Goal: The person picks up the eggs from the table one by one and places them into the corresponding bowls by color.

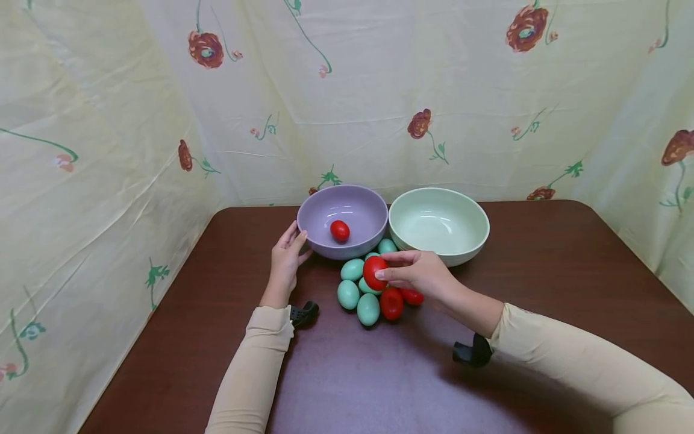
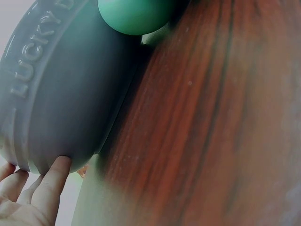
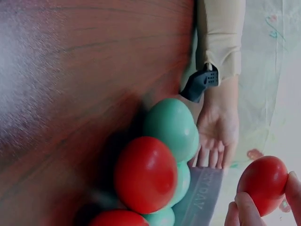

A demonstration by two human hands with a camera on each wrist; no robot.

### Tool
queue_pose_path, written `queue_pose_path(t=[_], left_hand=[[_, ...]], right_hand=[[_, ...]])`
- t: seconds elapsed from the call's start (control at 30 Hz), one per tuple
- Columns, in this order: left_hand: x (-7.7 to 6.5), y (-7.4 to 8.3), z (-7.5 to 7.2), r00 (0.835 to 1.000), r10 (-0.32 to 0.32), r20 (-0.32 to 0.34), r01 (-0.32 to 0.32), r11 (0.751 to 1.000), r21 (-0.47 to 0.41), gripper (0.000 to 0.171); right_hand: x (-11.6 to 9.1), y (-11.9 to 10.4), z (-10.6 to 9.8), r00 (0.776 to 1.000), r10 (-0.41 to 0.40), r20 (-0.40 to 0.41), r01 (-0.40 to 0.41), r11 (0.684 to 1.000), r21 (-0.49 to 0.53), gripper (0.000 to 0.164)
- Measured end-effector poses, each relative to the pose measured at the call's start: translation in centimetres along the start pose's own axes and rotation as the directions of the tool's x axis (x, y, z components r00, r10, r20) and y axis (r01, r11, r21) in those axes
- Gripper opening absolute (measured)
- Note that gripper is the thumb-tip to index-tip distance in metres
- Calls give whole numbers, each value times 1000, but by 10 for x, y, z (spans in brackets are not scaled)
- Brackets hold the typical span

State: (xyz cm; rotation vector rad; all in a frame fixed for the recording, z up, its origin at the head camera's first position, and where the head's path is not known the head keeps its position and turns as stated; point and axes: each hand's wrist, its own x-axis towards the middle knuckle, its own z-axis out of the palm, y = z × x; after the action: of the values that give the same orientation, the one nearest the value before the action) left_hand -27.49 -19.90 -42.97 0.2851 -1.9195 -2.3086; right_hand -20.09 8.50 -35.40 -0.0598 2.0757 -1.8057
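Observation:
My right hand (image 1: 425,274) pinches a red egg (image 1: 375,272) between thumb and fingertips, held above the pile. In the right wrist view this egg (image 3: 264,184) shows at the lower right. On the table beneath are several green eggs (image 1: 368,309) and red eggs (image 1: 391,303) in a cluster. My left hand (image 1: 284,262) rests with fairly straight fingers against the left outside of the purple bowl (image 1: 360,248). Its fingertips (image 2: 61,165) touch the bowl's outer wall in the left wrist view. One red egg (image 1: 340,231) lies inside that bowl.
A pale green bowl (image 1: 461,256) stands right of the purple one, close beside it at the back of the dark wooden table (image 1: 542,271). Flower-patterned cloth (image 1: 352,108) hangs behind the table and along its sides.

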Motion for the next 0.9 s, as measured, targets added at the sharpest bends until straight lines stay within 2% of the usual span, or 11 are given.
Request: queue_pose_path(t=[0.17, 0.47, 0.9], left_hand=[[0, 0, -1, 1000, -5, -5, 5, 1000, 7, 58], [0, -1, -3, 1000, -9, 0, 9, 1000, 10, 58], [-1, -1, 0, 1000, -4, -2, 4, 1000, 12, 57]], right_hand=[[6, -13, 1, 1000, -8, 12, 8, 1000, -24, 49], [21, -44, 7, 999, -31, -42, 33, 999, 40, 45], [41, -56, 11, 999, -4, -53, 7, 998, 57, 44]])
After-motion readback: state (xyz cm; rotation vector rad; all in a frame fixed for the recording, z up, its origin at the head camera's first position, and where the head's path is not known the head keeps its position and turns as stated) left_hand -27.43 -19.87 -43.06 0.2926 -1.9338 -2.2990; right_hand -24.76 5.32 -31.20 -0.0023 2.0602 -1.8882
